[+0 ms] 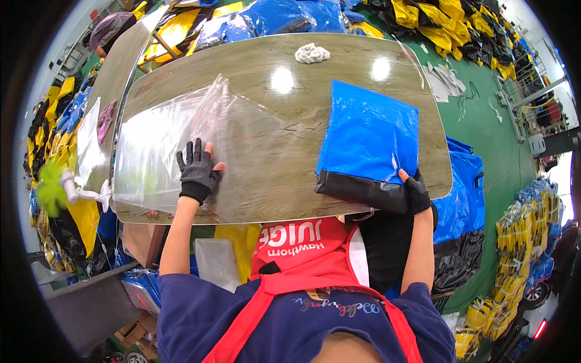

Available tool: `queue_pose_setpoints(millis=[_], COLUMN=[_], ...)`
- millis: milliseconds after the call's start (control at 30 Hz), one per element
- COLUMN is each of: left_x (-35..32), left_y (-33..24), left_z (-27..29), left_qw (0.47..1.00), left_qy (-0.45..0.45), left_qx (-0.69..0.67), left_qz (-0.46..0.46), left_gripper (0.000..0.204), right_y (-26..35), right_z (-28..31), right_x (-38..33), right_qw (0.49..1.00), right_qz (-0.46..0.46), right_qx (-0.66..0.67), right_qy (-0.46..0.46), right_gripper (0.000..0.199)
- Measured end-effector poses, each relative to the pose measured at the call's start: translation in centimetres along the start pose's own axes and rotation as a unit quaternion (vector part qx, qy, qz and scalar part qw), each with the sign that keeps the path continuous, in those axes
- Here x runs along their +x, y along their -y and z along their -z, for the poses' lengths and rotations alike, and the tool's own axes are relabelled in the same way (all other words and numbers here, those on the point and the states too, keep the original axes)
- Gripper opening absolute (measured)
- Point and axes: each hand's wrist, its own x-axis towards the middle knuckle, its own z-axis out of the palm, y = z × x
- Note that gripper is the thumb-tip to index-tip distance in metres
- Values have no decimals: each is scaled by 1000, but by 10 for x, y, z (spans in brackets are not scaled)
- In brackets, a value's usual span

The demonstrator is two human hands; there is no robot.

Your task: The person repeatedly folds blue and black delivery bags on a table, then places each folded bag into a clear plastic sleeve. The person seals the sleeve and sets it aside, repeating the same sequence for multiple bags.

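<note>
On table (278,181): left hand (196,170) spread flat on clear bag (181,151); right hand (416,192) pinching blue bag (369,142) corner.

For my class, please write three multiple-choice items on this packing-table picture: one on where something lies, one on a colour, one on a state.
1. Where does the white crumpled cloth lie?
A. At the far edge of the table
B. Under the left hand
C. On the floor

2. What colour is the folded bag?
A. Yellow with a white band
B. Blue with a black band
C. All green

3. How is the left hand placed?
A. Raised in the air
B. Clenched on a tool
C. Pressed flat on the clear plastic bag

Answers: 1 A, it sits by the far rim. 2 B, blue body, black near edge, gripped by the right hand. 3 C, fingers spread on the plastic.
</note>
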Motion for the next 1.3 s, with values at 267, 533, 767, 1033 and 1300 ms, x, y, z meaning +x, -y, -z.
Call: queue_pose_setpoints(millis=[267, 533, 767, 1033, 1300], left_x=[12, 3, 6, -5, 14], left_y=[-20, -47, -49, -62, -41], left_z=[-16, 4, -10, 8, -19], left_qw=[980, 980, 976, 978, 942], left_qy=[-7, -28, 29, -24, 15], left_qx=[-109, -108, -115, -85, -304], left_qz=[-168, -162, -183, -187, -141], left_gripper=[48, 50, 43, 45, 47], right_y=[1, 15, 13, 28, 23], right_z=[-16, -47, -38, -34, -34], right_x=[-23, -52, -60, -62, -63], right_qw=[999, 988, 982, 982, 982], right_qz=[17, -39, -53, -50, -31], right_qx=[-5, -55, -117, -127, -141], right_qy=[49, 136, 136, 133, 125], right_gripper=[72, 82, 81, 78, 77])
